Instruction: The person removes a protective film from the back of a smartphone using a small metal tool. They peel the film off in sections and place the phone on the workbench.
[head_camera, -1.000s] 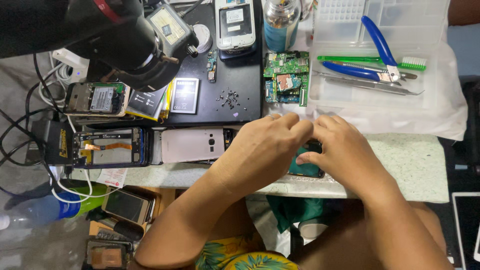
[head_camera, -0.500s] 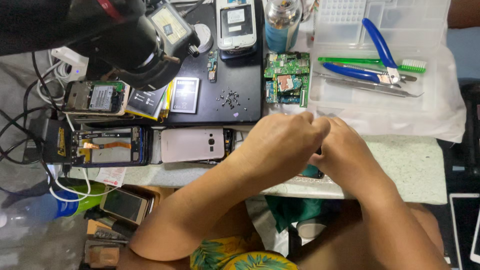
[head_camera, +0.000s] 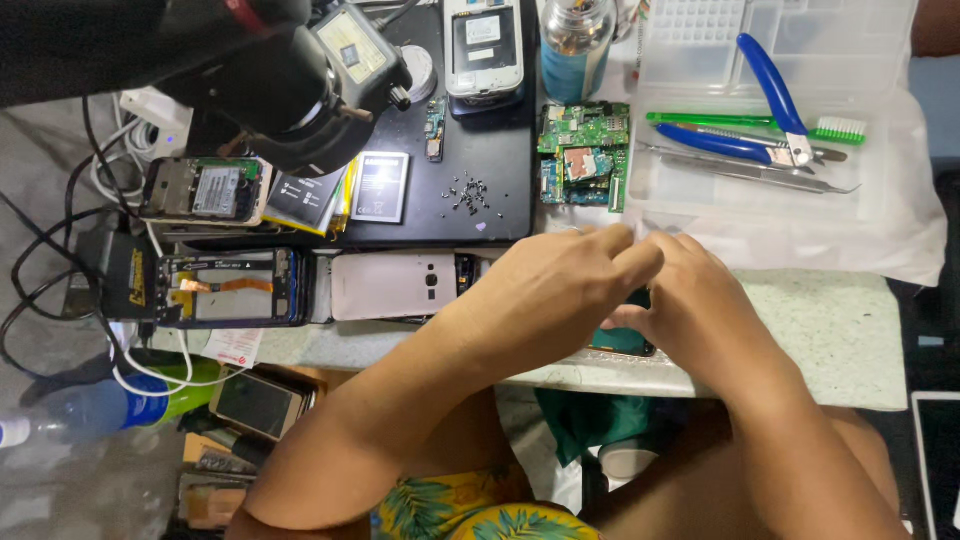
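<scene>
Hands first, in the head view: your left hand (head_camera: 550, 300) and right hand (head_camera: 700, 310) meet over a dark phone (head_camera: 622, 338) lying at the near edge of the speckled worktop (head_camera: 830, 330), just below the plastic sheet under the tray. Only a sliver of the phone shows between your palms, so I cannot tell whether either hand has closed on it or merely rests against it; the fingertips are hidden.

To do this well, I'd judge you should keep the phone flat on the worktop rather than lifting it, since it sits right at the edge. Brace it with one hand and let the other do the fine work. Keep your wrists clear of the loose screws (head_camera: 466, 192) on the black mat (head_camera: 500, 170), which a sleeve or forearm could scatter.

Counting what lies about: one clear tray (head_camera: 700, 190) holding one pair of blue-handled pliers (head_camera: 770, 100), one green brush (head_camera: 750, 122) and one pair of tweezers (head_camera: 760, 175); one green circuit board (head_camera: 585, 155); one pale pink phone back (head_camera: 395, 285); one opened phone frame (head_camera: 225, 290); one white phone (head_camera: 483, 45); two flat batteries (head_camera: 345, 190), side by side.
</scene>
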